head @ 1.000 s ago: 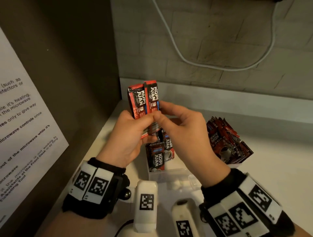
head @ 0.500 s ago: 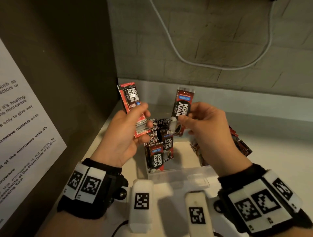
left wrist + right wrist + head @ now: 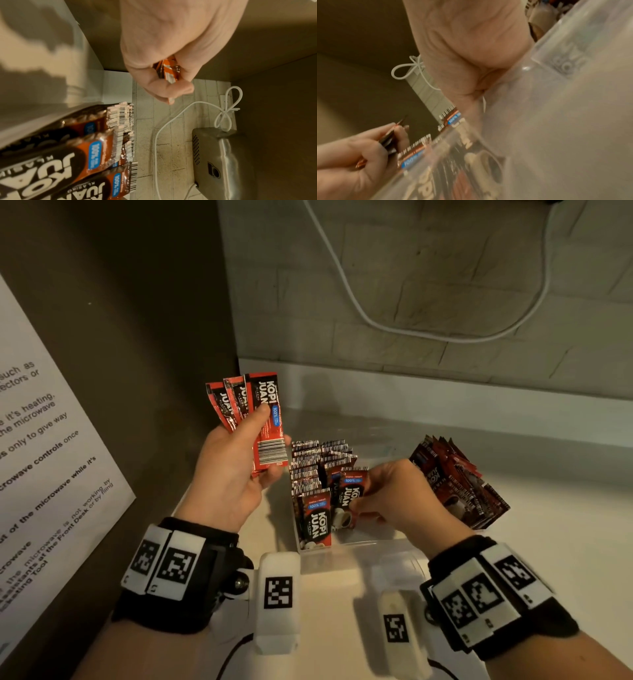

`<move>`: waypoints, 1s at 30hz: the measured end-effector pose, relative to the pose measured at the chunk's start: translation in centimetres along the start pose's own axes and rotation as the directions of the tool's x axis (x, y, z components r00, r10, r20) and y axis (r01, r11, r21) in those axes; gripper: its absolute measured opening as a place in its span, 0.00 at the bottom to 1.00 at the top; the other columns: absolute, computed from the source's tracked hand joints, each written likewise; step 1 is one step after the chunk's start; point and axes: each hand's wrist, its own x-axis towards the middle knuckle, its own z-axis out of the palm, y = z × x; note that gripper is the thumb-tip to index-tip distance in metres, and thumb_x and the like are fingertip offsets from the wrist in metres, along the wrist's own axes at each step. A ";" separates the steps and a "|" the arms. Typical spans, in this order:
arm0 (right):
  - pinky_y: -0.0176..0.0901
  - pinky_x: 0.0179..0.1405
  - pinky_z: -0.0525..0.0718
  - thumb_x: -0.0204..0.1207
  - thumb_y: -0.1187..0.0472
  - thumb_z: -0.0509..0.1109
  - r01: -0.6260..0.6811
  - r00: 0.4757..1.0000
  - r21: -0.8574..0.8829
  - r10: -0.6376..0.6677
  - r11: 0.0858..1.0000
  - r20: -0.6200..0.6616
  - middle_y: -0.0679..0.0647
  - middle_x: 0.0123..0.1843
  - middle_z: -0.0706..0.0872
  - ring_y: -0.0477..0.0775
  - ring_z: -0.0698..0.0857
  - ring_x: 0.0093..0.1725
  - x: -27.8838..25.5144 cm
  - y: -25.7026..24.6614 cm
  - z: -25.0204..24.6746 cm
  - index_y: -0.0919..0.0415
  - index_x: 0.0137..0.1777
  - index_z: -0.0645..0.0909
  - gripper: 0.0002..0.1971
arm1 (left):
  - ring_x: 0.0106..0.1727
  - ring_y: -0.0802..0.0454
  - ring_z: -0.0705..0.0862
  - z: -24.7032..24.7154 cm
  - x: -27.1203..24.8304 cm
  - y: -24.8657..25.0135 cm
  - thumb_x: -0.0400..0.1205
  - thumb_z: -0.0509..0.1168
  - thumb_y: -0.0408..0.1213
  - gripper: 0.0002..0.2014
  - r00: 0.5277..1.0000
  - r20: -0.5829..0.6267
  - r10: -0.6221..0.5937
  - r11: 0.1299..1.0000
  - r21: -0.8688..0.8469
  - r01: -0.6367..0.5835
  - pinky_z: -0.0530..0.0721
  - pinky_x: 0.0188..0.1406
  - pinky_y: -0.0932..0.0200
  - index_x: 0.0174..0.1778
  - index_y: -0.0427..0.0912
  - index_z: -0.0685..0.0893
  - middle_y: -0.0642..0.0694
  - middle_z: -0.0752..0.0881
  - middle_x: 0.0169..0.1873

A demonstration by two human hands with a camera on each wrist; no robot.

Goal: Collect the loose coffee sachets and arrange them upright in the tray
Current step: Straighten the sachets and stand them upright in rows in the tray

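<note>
My left hand grips a fan of three red and black Kopi Juan sachets, raised left of the clear plastic tray; their lower ends show between its curled fingers. My right hand reaches into the tray and pinches one sachet, held upright beside a row of standing sachets. More upright sachets fill the tray's far left side. The right wrist view, blurred through the tray wall, hides the fingertips.
A loose bundle of red sachets leans at the tray's right side. A white cable hangs on the tiled wall behind. A dark side wall carries a printed notice. A metal appliance stands by the wall.
My right hand has taken one sachet from the left hand's bundle and lowered it into the tray. The left hand stays raised with the remaining sachets.
</note>
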 end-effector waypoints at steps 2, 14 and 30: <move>0.52 0.42 0.90 0.62 0.69 0.83 0.024 0.999 -0.005 -0.025 1.000 -0.039 0.51 0.30 0.88 0.52 0.88 0.34 0.0 -0.1 0.4 0.59 0.29 0.83 0.11 | 0.27 0.58 0.85 0.0 0.0 0.0 0.81 0.69 0.45 0.06 1.000 0.003 0.003 1.000 -0.007 -0.003 0.74 0.13 0.69 0.46 0.47 0.85 0.48 0.87 0.30; 0.41 0.36 0.85 0.59 0.67 0.85 0.131 0.983 -0.035 -0.134 0.991 -0.127 0.49 0.30 0.87 0.46 0.84 0.32 0.5 0.6 1.1 0.57 0.27 0.79 0.15 | 0.33 0.56 0.85 0.1 0.0 -0.2 0.80 0.70 0.46 0.08 1.000 0.009 0.000 1.000 -0.014 0.001 0.76 0.15 0.68 0.50 0.47 0.85 0.48 0.87 0.34; 0.47 0.38 0.84 0.61 0.56 0.85 0.168 0.967 0.082 -0.148 0.982 -0.208 0.53 0.36 0.86 0.50 0.82 0.34 -0.3 -0.4 -0.1 0.60 0.40 0.79 0.17 | 0.32 0.56 0.85 0.1 -0.2 -0.3 0.81 0.68 0.39 0.08 0.996 0.092 0.007 1.000 0.006 -0.007 0.78 0.15 0.68 0.54 0.43 0.85 0.47 0.88 0.35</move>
